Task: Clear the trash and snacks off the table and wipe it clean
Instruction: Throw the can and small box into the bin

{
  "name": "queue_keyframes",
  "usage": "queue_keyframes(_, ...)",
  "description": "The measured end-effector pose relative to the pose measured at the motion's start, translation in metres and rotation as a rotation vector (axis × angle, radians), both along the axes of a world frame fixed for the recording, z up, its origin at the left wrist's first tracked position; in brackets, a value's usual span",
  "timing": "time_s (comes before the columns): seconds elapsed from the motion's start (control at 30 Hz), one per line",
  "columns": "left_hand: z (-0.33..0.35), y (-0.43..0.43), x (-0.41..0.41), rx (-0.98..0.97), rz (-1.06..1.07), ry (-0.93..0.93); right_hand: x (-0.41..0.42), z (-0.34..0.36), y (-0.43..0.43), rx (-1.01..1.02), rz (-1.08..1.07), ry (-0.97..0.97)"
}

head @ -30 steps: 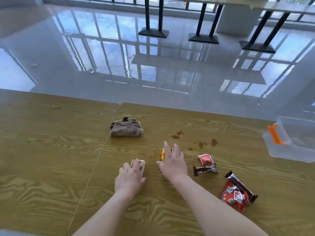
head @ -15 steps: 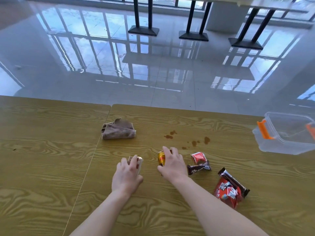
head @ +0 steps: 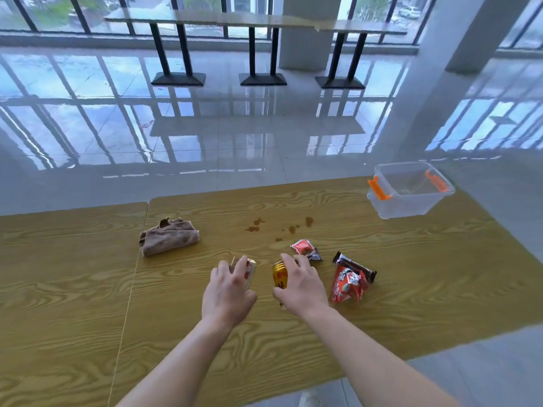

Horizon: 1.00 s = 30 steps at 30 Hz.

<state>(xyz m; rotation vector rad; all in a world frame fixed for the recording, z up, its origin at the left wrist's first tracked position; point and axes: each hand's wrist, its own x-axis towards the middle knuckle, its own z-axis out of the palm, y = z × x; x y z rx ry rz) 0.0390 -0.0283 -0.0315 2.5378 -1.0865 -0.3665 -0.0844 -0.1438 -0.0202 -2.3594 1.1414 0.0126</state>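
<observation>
Snacks and trash, all uncleared mid-counter: our left hand (head: 227, 292) wraps a small carton (head: 248, 270), our right hand (head: 301, 284) a gold can (head: 279, 277); wrappers (head: 348, 282) beside. Stains (head: 279, 226) unwiped; cloth (head: 169, 236) idle; bin (head: 408, 190) at far-right corner, empty.

On the table (head: 411, 289), the cloth (head: 169, 236) lies left of centre, with the stains (head: 279, 226) to its right and the plastic box (head: 408, 190) at the upper right near the far edge. Below the stains lie a small wrapper (head: 305, 249) and, lower right, two more wrappers (head: 349, 279) touching each other. The left hand (head: 227, 292) lies over a carton (head: 249, 268) and the right hand (head: 302, 284) over a can (head: 280, 277), side by side at centre frame.
</observation>
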Motion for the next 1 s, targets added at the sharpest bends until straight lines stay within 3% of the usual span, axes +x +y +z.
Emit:
queue_keyframes(0.43,0.025,-0.055,-0.113,-0.094,-0.305,-0.027,-0.143,0.018,-0.012,-0.054,-0.271,-0.059)
queue_keyframes(1.0,0.005,-0.141,-0.398,-0.033,-0.589,0.062,-0.441,-0.026,-0.063,-0.003,-0.55,-0.035)
